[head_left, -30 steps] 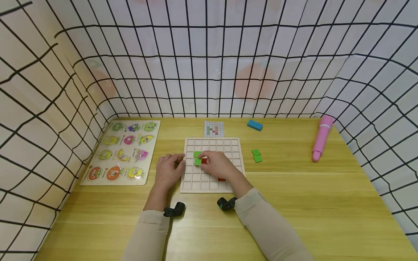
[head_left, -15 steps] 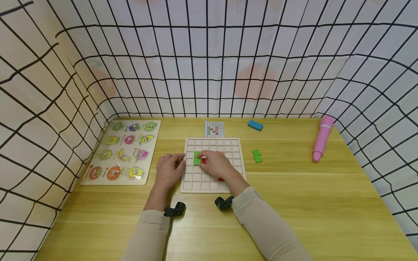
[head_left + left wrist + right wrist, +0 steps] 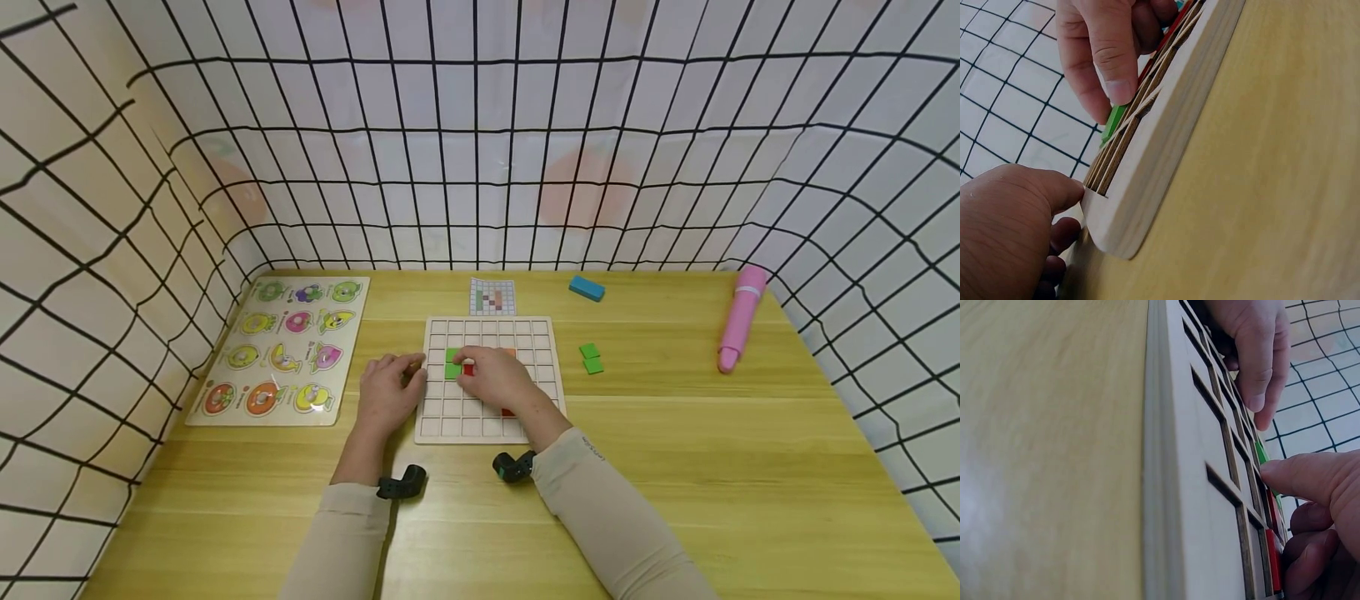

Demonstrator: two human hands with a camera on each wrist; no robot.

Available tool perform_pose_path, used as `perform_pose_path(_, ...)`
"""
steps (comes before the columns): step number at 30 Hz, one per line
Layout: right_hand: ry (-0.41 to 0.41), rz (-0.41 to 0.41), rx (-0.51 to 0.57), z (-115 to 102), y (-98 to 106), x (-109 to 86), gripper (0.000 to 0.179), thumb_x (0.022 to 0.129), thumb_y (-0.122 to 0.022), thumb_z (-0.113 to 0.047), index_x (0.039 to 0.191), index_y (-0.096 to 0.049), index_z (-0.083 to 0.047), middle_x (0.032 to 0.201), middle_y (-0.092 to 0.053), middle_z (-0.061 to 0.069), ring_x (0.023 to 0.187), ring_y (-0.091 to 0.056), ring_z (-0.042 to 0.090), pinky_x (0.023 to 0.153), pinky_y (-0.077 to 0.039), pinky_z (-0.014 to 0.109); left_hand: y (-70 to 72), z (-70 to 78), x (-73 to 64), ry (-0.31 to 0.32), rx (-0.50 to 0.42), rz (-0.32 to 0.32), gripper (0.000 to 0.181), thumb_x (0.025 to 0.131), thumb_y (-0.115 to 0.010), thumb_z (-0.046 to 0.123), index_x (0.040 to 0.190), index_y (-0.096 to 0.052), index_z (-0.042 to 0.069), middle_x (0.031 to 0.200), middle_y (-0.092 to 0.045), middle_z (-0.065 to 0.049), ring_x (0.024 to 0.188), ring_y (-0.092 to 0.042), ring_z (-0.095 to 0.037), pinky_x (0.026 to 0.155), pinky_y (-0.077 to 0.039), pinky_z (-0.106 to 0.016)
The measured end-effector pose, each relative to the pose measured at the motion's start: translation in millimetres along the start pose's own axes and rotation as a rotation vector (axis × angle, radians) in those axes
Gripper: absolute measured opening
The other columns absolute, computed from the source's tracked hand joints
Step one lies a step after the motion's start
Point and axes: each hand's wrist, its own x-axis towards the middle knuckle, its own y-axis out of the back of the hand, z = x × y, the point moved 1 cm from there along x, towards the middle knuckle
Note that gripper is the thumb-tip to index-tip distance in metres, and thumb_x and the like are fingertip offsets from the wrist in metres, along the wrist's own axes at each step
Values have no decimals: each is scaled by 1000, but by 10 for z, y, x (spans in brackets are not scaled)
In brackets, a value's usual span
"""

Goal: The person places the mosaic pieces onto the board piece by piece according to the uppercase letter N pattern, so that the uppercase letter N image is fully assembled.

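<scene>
In the head view, a square wooden grid board lies in front of me. My right hand reaches over it, thumb and index finger pinching the edges of a green square tile in a left-side cell. A second green tile sits directly above, and a red tile lies to the right, partly under the fingers. An orange tile and a darker red tile peek out around the hand. My left hand rests on the table, thumb and index fingertips against the board's left edge.
A small printed pattern card stands behind the board. To the right lie two loose green tiles, a blue block and a pink pen-shaped object. A fruit puzzle board is at left. Black wire mesh surrounds the table.
The lower green tile has shifted slightly up and left, lining up under the other green one. My right wrist has moved a little left; my left hand stays put.
</scene>
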Motion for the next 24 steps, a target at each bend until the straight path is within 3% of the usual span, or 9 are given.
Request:
perform_pose_path(5, -4, -6, 8, -5, 5, 3, 31, 97, -67, -28, 127, -68, -27, 85, -71, -2, 60, -47, 14, 57, -36, 29, 2, 5, 4, 0, 3, 4, 34, 97, -63, 27, 128, -72, 14, 107, -70, -10, 102, -53, -31, 98, -36, -49)
perform_pose_path(10, -4, -8, 40, -6, 26, -27, 31, 98, -67, -28, 129, -68, -26, 61, -52, -4, 56, -40, 13, 54, -32, 29, -14, -13, 6, 0, 7, 6, 35, 97, -64, 27, 128, -72, 14, 107, -71, -10, 102, -53, -31, 99, -36, -49)
perform_pose_path(15, -18, 24, 113, -13, 99, -134, 33, 98, -67, -29, 130, -67, -25, 61, -43, -4, 56, -38, 14, 55, -31, 30, -13, -6, -1, 6, -1, 4, 35, 97, -64, 27, 128, -72, 14, 106, -70, -10, 103, -53, -31, 99, -36, -49)
perform_pose_path(24, -53, 55, 196, 77, 277, -356, 35, 98, -68, -29, 131, -66, -22, 65, -45, -2, 50, -38, 15, 52, -32, 29, -1, 1, 1, 20, -13, -4, 35, 98, -63, 27, 129, -72, 15, 107, -70, -10, 104, -52, -31, 100, -35, -49)
